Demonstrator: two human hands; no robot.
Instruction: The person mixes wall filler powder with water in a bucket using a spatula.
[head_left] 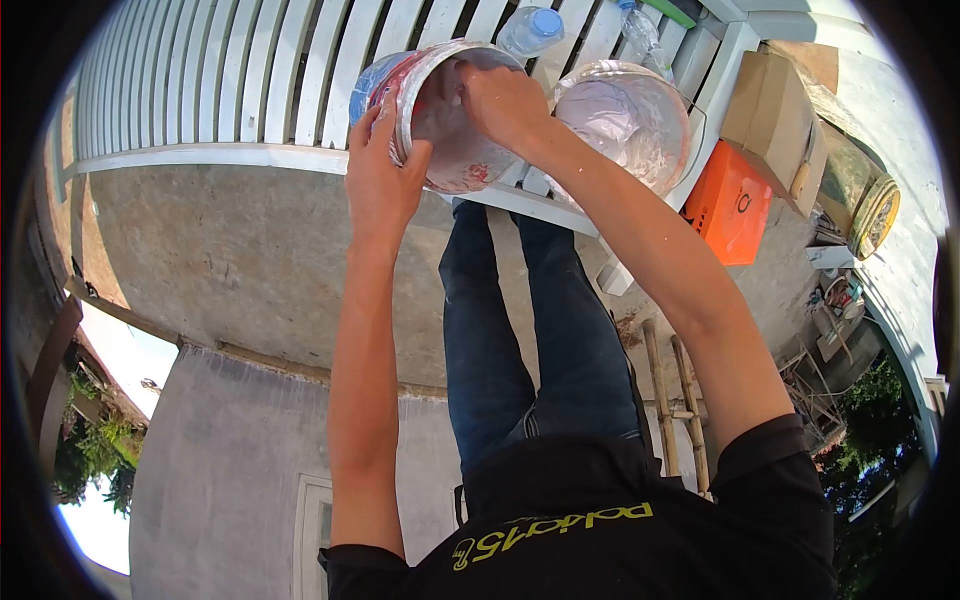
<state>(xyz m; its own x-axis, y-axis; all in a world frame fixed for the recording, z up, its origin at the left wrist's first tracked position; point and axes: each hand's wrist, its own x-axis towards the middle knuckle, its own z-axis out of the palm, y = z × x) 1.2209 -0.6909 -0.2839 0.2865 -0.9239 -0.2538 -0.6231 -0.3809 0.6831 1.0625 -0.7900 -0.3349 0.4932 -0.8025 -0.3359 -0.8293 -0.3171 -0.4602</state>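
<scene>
A tilted paint bucket (452, 158) with a white-crusted rim rests on the slatted white bench (270, 80); its open mouth faces me. My left hand (388, 180) grips the bucket's left side, fingers on the outside and thumb by the rim. Inside the mouth, my right hand (503, 105) has its fingers curled near the inner wall. Whatever those fingers hold, if anything, is hidden. Reddish smears mark the bucket's lower inside. Just right of it stands a translucent bucket (680, 150) with crumpled clear plastic (605, 115) in it.
Behind the buckets lie a blue-capped plastic bottle (528, 32) and another clear bottle (645, 38). On the right are a cardboard box (765, 115), an orange box (728, 205) and a yellow-rimmed bucket (874, 218). A bamboo ladder (672, 400) lies beside my legs.
</scene>
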